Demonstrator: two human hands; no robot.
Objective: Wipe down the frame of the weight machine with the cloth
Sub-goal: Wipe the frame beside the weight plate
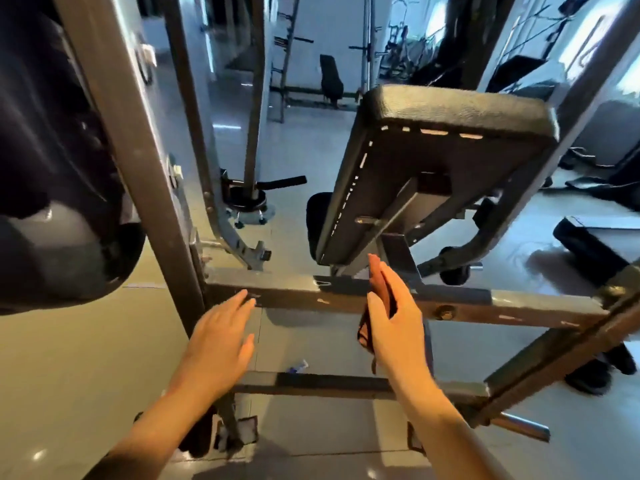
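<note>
The weight machine's grey frame fills the view, with a horizontal crossbar (346,297) running left to right in front of me. My right hand (391,317) holds a dark reddish cloth (365,332) between thumb and fingers, just above the middle of that crossbar. The cloth hangs down from the palm. My left hand (218,336) is flat with straight fingers, its fingertips at the left end of the crossbar near the upright post (152,188). Whether they touch the bar I cannot tell.
A black padded bench (450,147) tilts up behind the crossbar. A lower bar (346,384) crosses near the floor, and a diagonal beam (561,344) runs at right. A large dark pad (52,202) hangs at left. Other gym machines stand on the grey floor beyond.
</note>
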